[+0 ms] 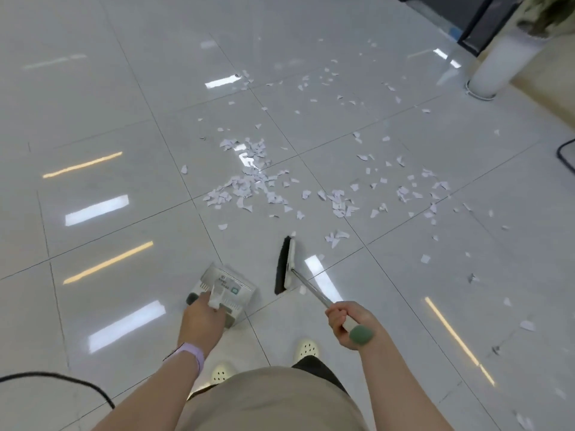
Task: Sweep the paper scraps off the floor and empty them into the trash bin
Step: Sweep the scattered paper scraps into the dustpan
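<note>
White paper scraps (249, 185) lie scattered over the glossy tiled floor (124, 88), thickest in the middle and spreading to the right and far side. My left hand (202, 321) grips the handle of a white dustpan (230, 286), which sits low by my feet. My right hand (345, 325) holds the green-capped end of a broom handle. The broom head (286, 265), black bristles on a white bar, rests on the floor just short of the nearest scraps. No trash bin is in view.
A tall white planter (501, 60) with a plant stands at the far right beside a dark doorway (479, 23). A black cable (564, 154) loops at the right edge, another cable (62, 376) runs at the lower left. My white shoes (306, 349) stand behind the dustpan.
</note>
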The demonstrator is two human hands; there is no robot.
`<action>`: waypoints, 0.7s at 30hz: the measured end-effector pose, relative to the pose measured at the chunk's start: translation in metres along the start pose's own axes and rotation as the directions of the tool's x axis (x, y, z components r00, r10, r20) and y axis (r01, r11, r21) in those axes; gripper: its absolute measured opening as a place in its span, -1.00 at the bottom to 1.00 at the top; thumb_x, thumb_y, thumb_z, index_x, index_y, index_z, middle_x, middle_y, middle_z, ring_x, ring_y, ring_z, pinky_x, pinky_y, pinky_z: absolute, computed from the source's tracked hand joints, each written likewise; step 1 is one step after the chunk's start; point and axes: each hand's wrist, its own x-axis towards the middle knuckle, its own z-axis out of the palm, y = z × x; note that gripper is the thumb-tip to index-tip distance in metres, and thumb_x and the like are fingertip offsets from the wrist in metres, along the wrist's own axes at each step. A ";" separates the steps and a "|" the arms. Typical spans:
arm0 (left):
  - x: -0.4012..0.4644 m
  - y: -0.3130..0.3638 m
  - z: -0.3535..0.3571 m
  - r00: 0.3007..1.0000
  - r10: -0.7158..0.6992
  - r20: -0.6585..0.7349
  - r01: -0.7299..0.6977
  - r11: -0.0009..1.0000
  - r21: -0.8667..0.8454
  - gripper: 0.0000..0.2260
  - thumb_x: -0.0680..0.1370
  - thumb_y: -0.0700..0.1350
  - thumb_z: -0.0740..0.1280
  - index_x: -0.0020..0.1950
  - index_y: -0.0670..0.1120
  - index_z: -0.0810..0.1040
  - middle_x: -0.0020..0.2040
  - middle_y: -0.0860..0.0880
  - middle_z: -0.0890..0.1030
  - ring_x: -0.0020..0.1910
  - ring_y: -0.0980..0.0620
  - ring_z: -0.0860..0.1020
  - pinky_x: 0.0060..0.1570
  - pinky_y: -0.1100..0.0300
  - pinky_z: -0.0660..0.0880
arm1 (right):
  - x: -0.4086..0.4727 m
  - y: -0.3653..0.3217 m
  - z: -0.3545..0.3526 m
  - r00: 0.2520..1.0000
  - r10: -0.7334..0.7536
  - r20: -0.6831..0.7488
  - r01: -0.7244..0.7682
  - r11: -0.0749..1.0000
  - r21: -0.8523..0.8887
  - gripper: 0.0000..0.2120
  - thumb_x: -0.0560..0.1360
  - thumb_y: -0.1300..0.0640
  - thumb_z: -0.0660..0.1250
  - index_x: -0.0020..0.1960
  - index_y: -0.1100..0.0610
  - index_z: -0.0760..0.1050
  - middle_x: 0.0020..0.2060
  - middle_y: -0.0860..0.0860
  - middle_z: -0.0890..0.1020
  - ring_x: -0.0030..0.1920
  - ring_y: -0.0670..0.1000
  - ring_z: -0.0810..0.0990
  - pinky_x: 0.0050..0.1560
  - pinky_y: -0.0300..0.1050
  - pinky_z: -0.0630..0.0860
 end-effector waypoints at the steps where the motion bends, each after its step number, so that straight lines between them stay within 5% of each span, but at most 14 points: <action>1: -0.003 0.013 0.016 0.999 0.025 0.030 -0.025 0.999 0.020 -0.75 0.58 -0.20 0.29 0.24 -0.10 0.57 -0.21 -0.03 0.64 -0.26 -0.07 0.61 -0.36 0.21 0.44 | -0.004 -0.014 -0.016 0.999 -0.025 -0.020 0.025 0.999 0.030 -0.84 0.52 0.39 0.24 -0.15 0.18 0.37 -0.52 -0.02 0.35 -0.65 -0.10 0.35 -0.66 -0.31 0.38; 4: -0.011 0.049 0.063 0.991 0.087 0.098 -0.097 0.989 0.109 -0.65 0.55 -0.17 0.23 0.31 0.07 0.53 -0.32 0.01 0.60 -0.33 -0.05 0.59 -0.37 0.20 0.46 | -0.010 -0.058 -0.053 0.988 -0.088 -0.124 0.095 0.994 0.052 -0.83 0.53 0.37 0.21 -0.16 0.15 0.34 -0.54 -0.02 0.35 -0.66 -0.10 0.33 -0.66 -0.33 0.36; 10: -0.012 0.111 0.116 0.990 0.118 0.081 -0.117 0.993 -0.019 -0.79 0.54 -0.20 0.23 -0.05 0.12 0.53 -0.33 -0.08 0.58 -0.40 -0.05 0.47 -0.37 0.14 0.45 | -0.008 -0.117 -0.075 0.880 -0.267 -0.392 0.156 0.943 -0.294 -0.88 0.37 0.38 0.20 -0.13 0.22 0.40 -0.40 0.10 0.44 -0.50 0.05 0.42 -0.49 -0.21 0.39; 14: -0.005 0.124 0.123 0.994 0.109 0.020 -0.107 0.990 -0.089 -0.78 0.54 -0.24 0.26 -0.14 0.10 0.52 -0.36 -0.11 0.55 -0.43 -0.03 0.42 -0.41 0.15 0.40 | -0.011 -0.132 -0.068 0.851 -0.372 -0.370 0.259 0.911 -0.320 -0.89 0.41 0.41 0.13 -0.20 0.25 0.35 -0.36 0.13 0.43 -0.41 0.10 0.40 -0.37 -0.14 0.37; 21: 0.010 0.122 0.102 0.997 0.046 -0.061 -0.051 0.994 -0.093 -0.85 0.54 -0.25 0.26 -0.08 -0.01 0.54 -0.39 -0.02 0.54 -0.44 0.01 0.44 -0.45 0.20 0.39 | -0.011 -0.150 0.005 0.911 -0.360 -0.201 0.248 0.867 -0.431 -0.90 0.50 0.31 0.22 -0.18 0.18 0.39 -0.52 0.04 0.42 -0.49 0.03 0.40 -0.40 -0.19 0.37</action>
